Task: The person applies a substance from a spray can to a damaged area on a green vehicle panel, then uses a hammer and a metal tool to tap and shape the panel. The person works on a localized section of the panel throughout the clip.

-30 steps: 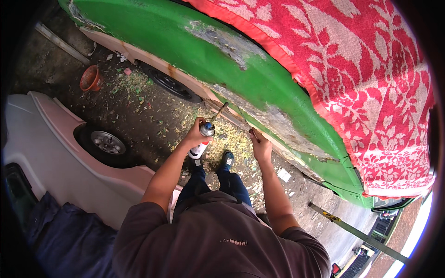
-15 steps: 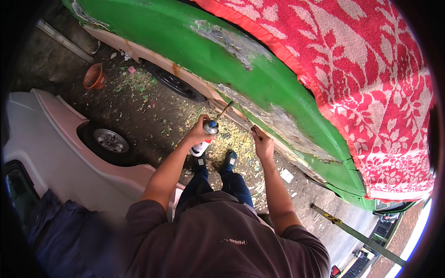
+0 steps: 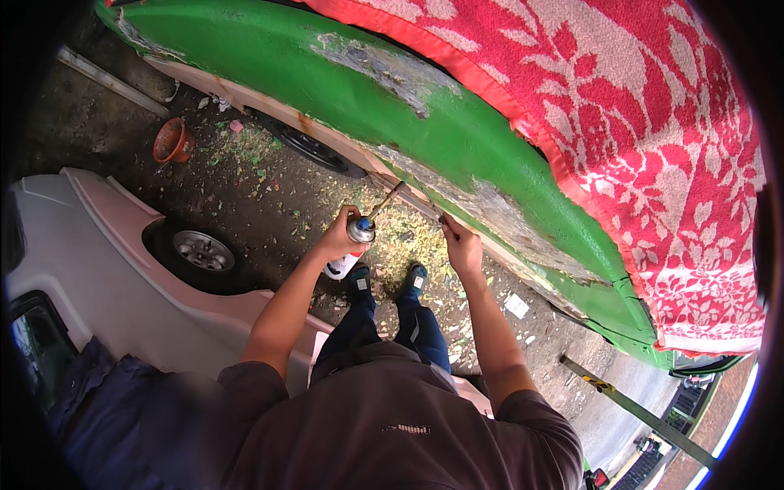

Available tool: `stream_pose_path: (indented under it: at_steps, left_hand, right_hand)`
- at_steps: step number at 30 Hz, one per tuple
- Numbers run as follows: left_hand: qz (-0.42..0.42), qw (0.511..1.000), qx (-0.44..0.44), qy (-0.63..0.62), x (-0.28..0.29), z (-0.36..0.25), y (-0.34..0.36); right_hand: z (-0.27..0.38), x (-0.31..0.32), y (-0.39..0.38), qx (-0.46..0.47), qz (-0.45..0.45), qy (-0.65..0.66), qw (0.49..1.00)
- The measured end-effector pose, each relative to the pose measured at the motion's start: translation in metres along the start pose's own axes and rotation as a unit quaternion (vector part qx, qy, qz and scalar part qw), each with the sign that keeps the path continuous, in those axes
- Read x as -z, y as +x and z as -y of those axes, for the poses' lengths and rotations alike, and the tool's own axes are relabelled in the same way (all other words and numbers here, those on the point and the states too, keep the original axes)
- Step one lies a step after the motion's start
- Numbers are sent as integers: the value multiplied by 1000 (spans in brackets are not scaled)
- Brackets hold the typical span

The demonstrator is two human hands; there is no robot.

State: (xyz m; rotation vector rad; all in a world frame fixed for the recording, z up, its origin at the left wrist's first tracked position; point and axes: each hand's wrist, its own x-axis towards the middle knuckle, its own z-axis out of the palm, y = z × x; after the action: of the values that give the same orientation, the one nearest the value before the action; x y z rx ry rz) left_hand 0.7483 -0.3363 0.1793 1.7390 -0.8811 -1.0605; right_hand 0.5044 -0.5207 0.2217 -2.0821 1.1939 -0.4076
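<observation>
Far left I've got a pale car [image 3: 114, 245] with a dark cloth [image 3: 122, 400] slung over it, and its wheel [image 3: 202, 251] with the silver rim sits a bit nearer to me. Up past that, an orange bucket [image 3: 183, 149] is on the dirty floor, leaning a little.

Next along is my left hand [image 3: 335, 238], fingers wrapped round the upper part of a gas torch [image 3: 359, 230]. It's in front of me, above my shoes [image 3: 359, 282]. The can's long axis runs on a slant: white bottom end down-left, metal top up-right and more toward my eyes. The nozzle tube [image 3: 386, 202] carries on up-right, and its dark tip points at the lower side of the green car [image 3: 269, 73]. Can't tell from here how close the tip really is to the metal.

Right of that, my right hand [image 3: 463, 247] is closed on the handle of a thin tool [image 3: 442, 219], mostly covered by my fingers. What shows points up-left, toward the scraped strip [image 3: 498, 204] low on the green car; can't say if it's touching. Paint flakes [image 3: 408, 241] litter the ground between my hands. Further right, a red patterned towel [image 3: 637, 147] covers the upper car, with a striped pole [image 3: 645, 416] below it.
</observation>
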Motion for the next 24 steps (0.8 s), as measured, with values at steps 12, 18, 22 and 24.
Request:
stream_pose_path:
  at_steps: [12, 18, 22, 24]
  left_hand:
    - [8, 999, 26, -23, -4, 8, -12]
    - [-2, 999, 2, -48, 2, 20, -11]
    - [-2, 998, 20, -64, 3, 14, -15]
    - [-11, 997, 10, -77, 5, 11, -20]
  right_hand:
    - [-16, 4, -15, -1, -21, 19, 1000]
    - [-15, 5, -19, 28, -34, -6, 999]
    - [1, -5, -13, -21, -10, -59, 998]
    - [-4, 0, -22, -20, -16, -3, 1000]
